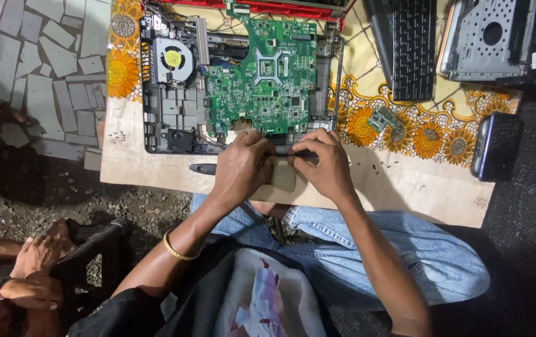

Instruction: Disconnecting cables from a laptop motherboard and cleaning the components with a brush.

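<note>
A flat green circuit board (pixel 261 75), dense with small chips and a silver cross-shaped bracket, lies in an opened dark plastic laptop base (pixel 174 118) on the table (pixel 405 187), and at the base's near edge the left hand (pixel 240 168) and right hand (pixel 327 165) together pinch a thin dark tool (pixel 299 153).
</note>
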